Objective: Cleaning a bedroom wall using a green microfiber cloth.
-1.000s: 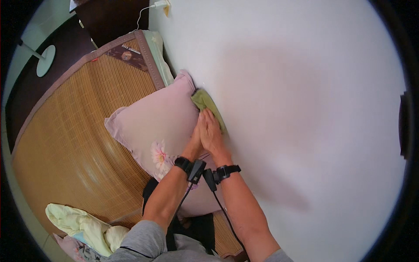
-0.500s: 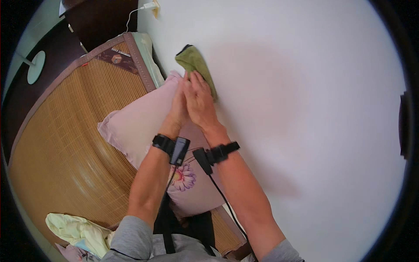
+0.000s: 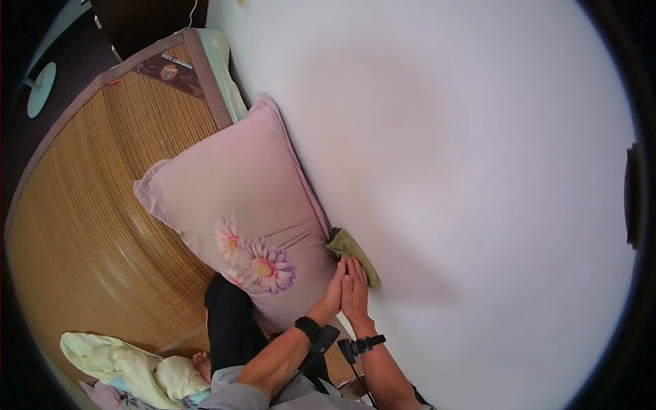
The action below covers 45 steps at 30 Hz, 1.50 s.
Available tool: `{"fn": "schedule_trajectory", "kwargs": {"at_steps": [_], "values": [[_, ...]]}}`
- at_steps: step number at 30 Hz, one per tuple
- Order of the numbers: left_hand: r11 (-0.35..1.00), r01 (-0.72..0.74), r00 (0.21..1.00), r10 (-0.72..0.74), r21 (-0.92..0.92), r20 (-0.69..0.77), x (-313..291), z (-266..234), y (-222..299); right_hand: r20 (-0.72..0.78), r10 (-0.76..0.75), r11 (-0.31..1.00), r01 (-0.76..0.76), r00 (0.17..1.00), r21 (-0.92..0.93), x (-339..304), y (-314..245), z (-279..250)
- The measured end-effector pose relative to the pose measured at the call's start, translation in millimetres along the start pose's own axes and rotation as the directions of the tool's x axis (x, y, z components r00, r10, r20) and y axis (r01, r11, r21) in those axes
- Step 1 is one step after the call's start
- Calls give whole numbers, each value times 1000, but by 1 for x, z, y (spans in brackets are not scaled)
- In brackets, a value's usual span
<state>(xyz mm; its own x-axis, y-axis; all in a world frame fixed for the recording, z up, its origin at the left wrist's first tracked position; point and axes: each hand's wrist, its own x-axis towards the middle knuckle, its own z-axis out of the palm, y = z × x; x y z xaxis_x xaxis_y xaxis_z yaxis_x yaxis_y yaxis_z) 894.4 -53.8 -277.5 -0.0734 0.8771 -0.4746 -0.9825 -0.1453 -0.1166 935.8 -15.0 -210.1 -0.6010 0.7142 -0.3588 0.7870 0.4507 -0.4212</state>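
Note:
An olive-green cloth (image 3: 354, 254) lies flat against the white wall (image 3: 465, 157), next to the edge of a pink pillow (image 3: 239, 219) printed with daisies. My right hand (image 3: 355, 295) presses on the cloth's lower end with its fingers stretched out. My left hand (image 3: 334, 292) rests right beside it, palm toward the wall, touching both the right hand and the pillow's edge. Each wrist carries a black band with a cable. The part of the cloth under my fingers is hidden.
The pillow leans on the wall atop a woven bamboo mat (image 3: 89, 232) covering the bed. A pale yellow blanket (image 3: 130, 365) is bunched at the lower left. My knee in black trousers (image 3: 229, 321) kneels on the mat. Dark floor with a round white object (image 3: 41, 89) lies beyond the bed.
Both hands have slid the green cloth down the wall, from beside the pillow's upper corner to beside its lower end. The view has shifted with the head.

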Motion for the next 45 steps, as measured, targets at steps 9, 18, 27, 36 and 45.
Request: {"fn": "schedule_trajectory", "kwargs": {"at_steps": [9,18,27,36,45], "values": [[902,-404,912,382,151,151,31,55,198,-155,-449,858,473,880,200,155,-115,14],[887,-441,895,421,141,148,48,46,183,-101,-372,880,386,923,276,173,-125,9],[994,106,986,-99,42,-132,-6,-8,-16,63,-11,992,3,998,125,-11,39,9],[894,-374,927,349,246,141,32,20,153,-33,-417,853,404,908,329,126,-69,12],[806,-513,857,463,294,224,25,68,186,-217,-516,792,558,829,248,150,-123,-12]]}}
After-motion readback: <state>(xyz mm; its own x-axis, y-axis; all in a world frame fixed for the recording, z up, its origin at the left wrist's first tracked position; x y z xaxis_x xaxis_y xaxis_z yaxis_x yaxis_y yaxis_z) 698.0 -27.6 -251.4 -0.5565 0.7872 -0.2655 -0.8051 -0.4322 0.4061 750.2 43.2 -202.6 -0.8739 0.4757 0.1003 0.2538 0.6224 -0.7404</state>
